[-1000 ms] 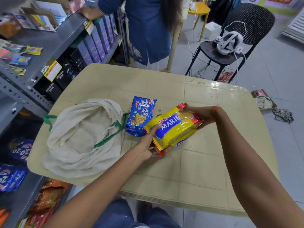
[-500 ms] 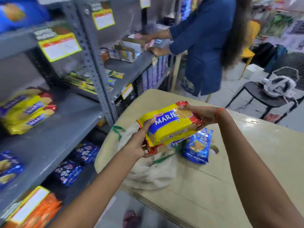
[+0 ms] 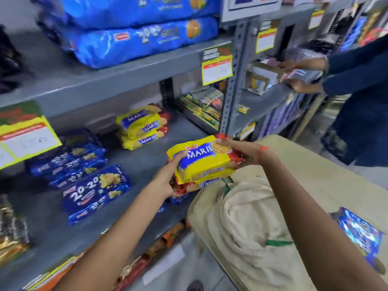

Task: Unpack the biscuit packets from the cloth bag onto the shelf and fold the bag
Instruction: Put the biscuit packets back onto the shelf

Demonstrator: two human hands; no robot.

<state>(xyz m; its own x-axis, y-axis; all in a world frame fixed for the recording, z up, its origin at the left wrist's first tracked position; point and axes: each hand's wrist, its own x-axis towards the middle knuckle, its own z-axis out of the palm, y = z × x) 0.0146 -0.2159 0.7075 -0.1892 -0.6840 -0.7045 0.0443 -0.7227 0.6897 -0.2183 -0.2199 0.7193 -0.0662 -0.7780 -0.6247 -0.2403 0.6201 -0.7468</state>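
Holding a stack of Marie biscuit packets [image 3: 204, 162] between both hands, over the front edge of the grey middle shelf [image 3: 147, 162]: my left hand [image 3: 168, 181] clasps the near end with fingers curled under and thumb on top, my right hand [image 3: 237, 151] pinches the far, red-crimped end. The stack looks like two packets, possibly more; the lower ones are partly hidden.

Already on that shelf: a pile of Marie packets [image 3: 142, 128] at the back; 20-20 biscuit packets [image 3: 94, 190] toward the left. Which of these came from the bag I cannot tell.

Still on the beige table [image 3: 315, 175]: the cream cloth bag [image 3: 247, 227] with green trim, slumped and unfolded, and one blue biscuit packet [image 3: 359, 232] lying near its right side. Whether anything is left inside the bag is hidden.

Status, as I judge it: unpacking partway done. Outstanding: shelve this stack, shelve the blue packet, fold the bag.
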